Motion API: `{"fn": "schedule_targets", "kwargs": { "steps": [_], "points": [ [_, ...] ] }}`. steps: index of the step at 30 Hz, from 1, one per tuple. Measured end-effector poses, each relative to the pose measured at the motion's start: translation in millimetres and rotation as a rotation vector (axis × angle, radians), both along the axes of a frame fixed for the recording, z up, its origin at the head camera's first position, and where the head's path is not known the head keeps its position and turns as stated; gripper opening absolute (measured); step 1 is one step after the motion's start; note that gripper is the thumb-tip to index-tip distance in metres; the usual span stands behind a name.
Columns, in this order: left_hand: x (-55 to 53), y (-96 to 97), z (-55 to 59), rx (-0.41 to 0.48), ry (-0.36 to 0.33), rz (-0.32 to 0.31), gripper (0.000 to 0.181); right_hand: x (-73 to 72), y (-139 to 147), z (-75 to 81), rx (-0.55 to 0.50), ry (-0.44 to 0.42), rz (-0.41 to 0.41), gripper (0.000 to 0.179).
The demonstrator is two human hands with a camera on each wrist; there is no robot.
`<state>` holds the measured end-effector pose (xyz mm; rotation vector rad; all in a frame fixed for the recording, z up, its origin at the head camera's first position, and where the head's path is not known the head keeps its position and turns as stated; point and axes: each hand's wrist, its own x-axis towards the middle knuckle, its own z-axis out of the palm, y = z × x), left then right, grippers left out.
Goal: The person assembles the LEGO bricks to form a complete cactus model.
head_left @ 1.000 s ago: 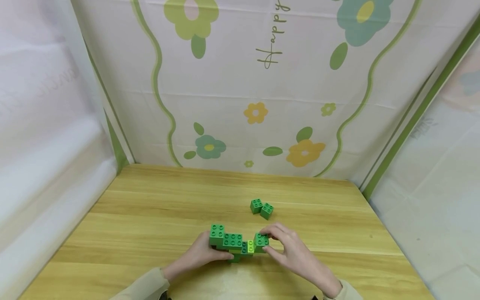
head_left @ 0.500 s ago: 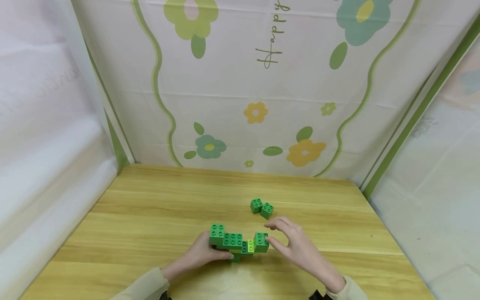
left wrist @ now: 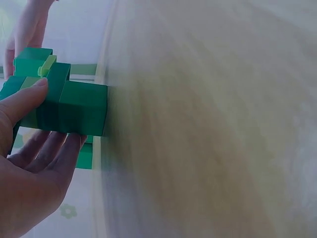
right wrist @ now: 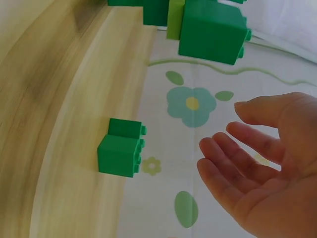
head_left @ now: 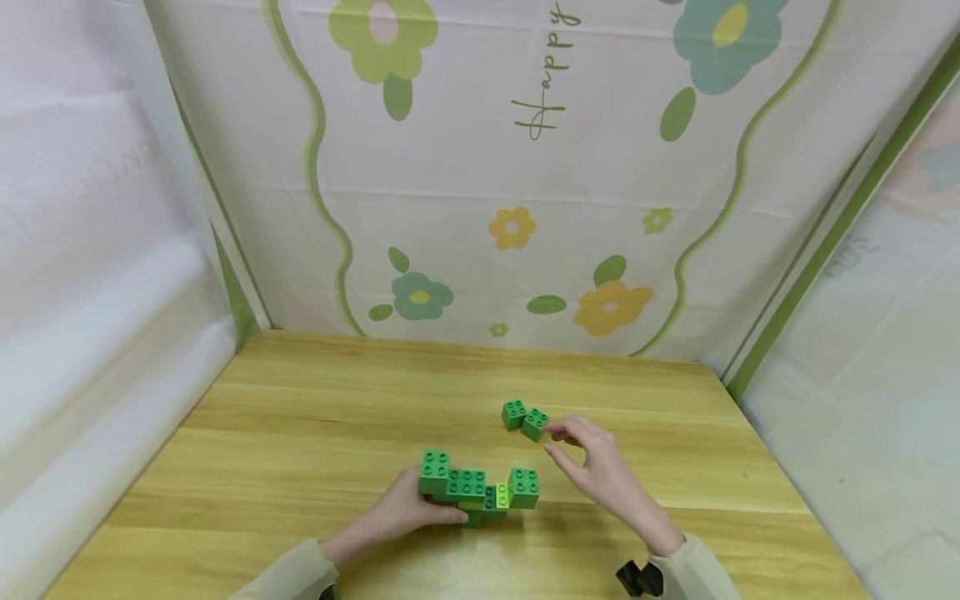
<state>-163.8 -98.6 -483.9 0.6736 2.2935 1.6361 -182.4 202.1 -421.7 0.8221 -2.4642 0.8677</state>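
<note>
A structure of stacked toy building bricks [head_left: 467,482], in dark and light greens, stands on the table in the head view. My left hand [head_left: 405,508] grips its left part, thumb in front and fingers behind; the left wrist view shows the thumb pressed on the bricks [left wrist: 83,106]. At the structure's right end sits a square green brick [head_left: 523,487]. My right hand [head_left: 600,467] holds nothing, its fingers loosely bent beside two loose green bricks, the nearer brick [head_left: 535,423] and the farther brick [head_left: 513,413]. In the right wrist view a gap separates the hand [right wrist: 262,163] from those bricks [right wrist: 119,154].
The wooden table [head_left: 337,400] reaches back to a white cloth wall [head_left: 450,167] printed with flowers. More white cloth hangs at the left side [head_left: 112,250] and the right side [head_left: 862,375]. A black strap piece [head_left: 640,577] shows near the right sleeve.
My right hand has let go of the square brick at the structure's right end and moved away, toward the two loose bricks. The left hand keeps its grip in the same place.
</note>
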Motion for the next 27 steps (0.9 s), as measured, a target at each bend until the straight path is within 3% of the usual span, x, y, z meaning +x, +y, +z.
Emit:
{"fn": "schedule_targets", "kwargs": {
  "steps": [15,27],
  "points": [
    [3.1,-4.6,6.4,0.037,-0.05,0.056,0.048,-31.0,6,-20.0,-0.021,-0.173,-0.072,0.026],
    [5.1,-7.2,8.9,0.058,-0.076,0.053,0.053,-52.5,7,-31.6,-0.013,-0.319,-0.112,0.03]
  ]
}}
